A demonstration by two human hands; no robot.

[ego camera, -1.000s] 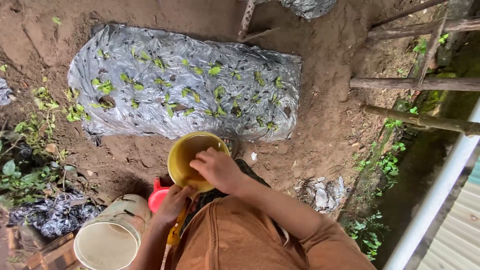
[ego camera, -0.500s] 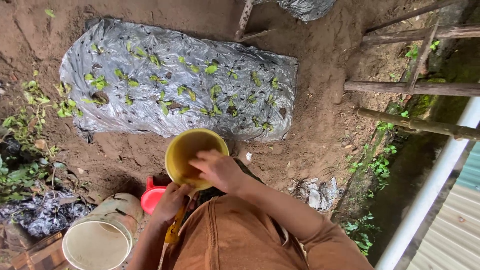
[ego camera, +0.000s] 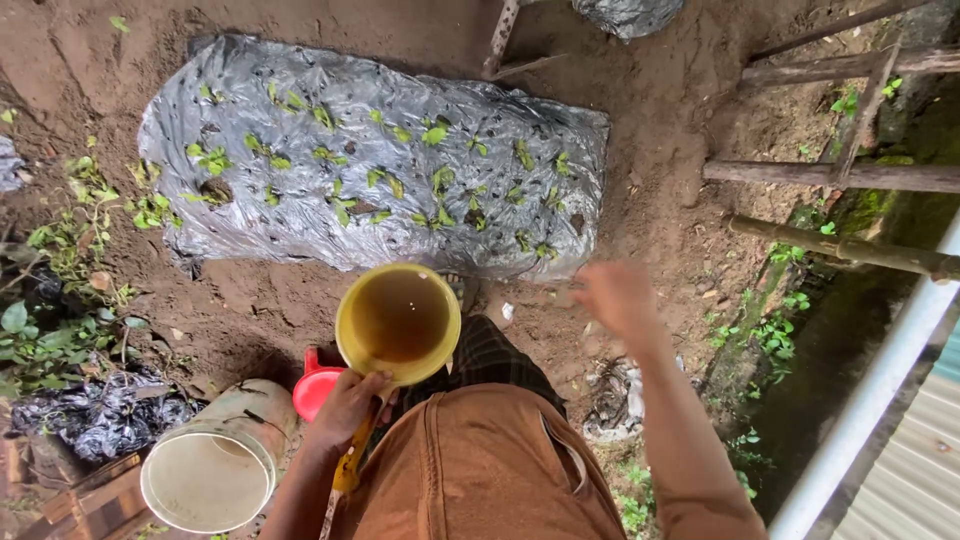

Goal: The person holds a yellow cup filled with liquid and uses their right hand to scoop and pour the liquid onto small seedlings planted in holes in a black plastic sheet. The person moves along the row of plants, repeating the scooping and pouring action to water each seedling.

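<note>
My left hand [ego camera: 347,407] grips the handle of a yellow scoop [ego camera: 398,321] held in front of my waist, with brownish water inside it. Out to the right my right hand [ego camera: 617,295] is blurred in motion, fingers spread and holding nothing. Ahead lies a raised bed covered in silver plastic sheet [ego camera: 300,220] with several small green seedlings [ego camera: 436,132] poking through holes.
A white bucket [ego camera: 212,472] stands at lower left beside a red container [ego camera: 316,389]. Weeds and crumpled black plastic [ego camera: 95,420] lie at the left. Wooden poles [ego camera: 840,176] and a white pipe [ego camera: 880,390] run along the right, with bare soil around the bed.
My right hand has left the yellow scoop and swung out to the right. The scoop stays in my left hand, and the view has shifted slightly.
</note>
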